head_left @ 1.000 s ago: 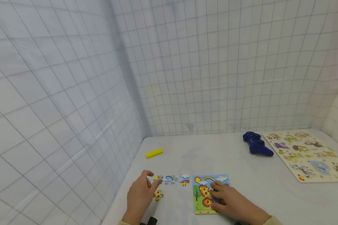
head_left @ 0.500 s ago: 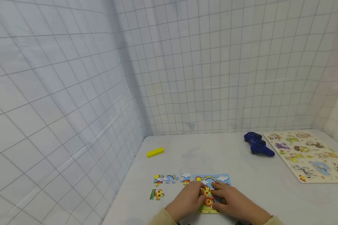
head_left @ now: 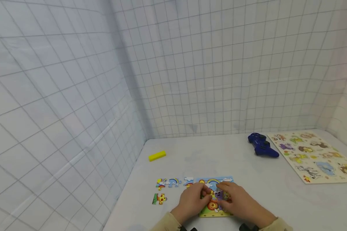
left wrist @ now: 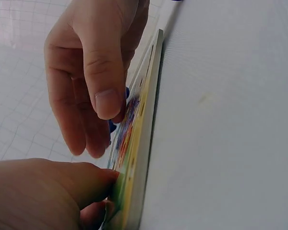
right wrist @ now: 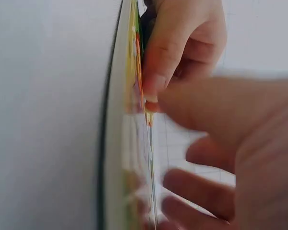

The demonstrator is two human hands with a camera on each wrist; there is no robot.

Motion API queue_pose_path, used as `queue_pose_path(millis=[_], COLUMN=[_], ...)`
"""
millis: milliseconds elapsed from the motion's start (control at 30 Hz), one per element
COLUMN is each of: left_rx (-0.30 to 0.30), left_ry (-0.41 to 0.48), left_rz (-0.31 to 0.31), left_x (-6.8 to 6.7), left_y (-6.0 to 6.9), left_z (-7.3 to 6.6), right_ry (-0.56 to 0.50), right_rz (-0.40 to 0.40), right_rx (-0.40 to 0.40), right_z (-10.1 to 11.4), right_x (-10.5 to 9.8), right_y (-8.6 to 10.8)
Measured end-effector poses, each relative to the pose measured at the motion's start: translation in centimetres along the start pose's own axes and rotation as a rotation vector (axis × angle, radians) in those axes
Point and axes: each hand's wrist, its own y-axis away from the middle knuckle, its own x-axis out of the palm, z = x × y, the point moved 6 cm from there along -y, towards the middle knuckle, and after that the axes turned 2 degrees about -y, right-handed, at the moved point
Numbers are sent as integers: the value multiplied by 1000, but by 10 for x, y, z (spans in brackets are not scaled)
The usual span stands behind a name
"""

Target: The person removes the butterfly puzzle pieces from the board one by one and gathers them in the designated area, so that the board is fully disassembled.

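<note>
The picture puzzle board (head_left: 212, 214) lies flat before the person. My left hand (head_left: 191, 200) is over its left part, with thumb and forefinger pinching a thin puzzle piece against the surface; the hand hides most of that piece. In the left wrist view the fingertips meet by the board's near edge (left wrist: 140, 191). My right hand (head_left: 241, 202) hovers over the board's right part, fingers apart and loosely bent, gripping nothing visible. In the right wrist view the left hand (right wrist: 185, 43) touches the board, while the right hand (right wrist: 259, 143) is blurred.
Loose puzzle pieces lie left of the board, among them a rainbow piece (head_left: 173, 182) and a green-and-yellow piece (head_left: 159, 199). A yellow block (head_left: 157, 156) is farther back. Behind to the right are a blue game controller (head_left: 262, 146) and a large animal board (head_left: 315, 157).
My left hand has moved right, from the loose pieces onto the board. My right hand has shifted slightly, uncovering a purple figure in the board's picture.
</note>
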Motion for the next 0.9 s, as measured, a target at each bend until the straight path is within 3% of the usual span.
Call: queue_pose_path(millis=[100, 233, 467, 633, 767, 900], left_rx=[-1, -13, 9, 16, 19, 28], left_ry=[4, 8, -9, -43, -79, -107], left_rz=[-1, 4, -2, -15, -49, -80], left_x=[0, 1, -1, -2, -3, -2], left_y=[0, -1, -3, -3, -5, -8], left_z=[-1, -1, -4, -5, -5, -2], right_ry=[15, -1, -29, 1, -3, -6], right_rz=[-35, 26, 129, 166, 175, 156], right_rx=[137, 241, 149, 138, 135, 83], right_z=[-8, -16, -15, -13, -12, -10], right_x=[-7, -12, -11, -10, -8, -7], right_y=[0, 2, 4, 4, 3, 2])
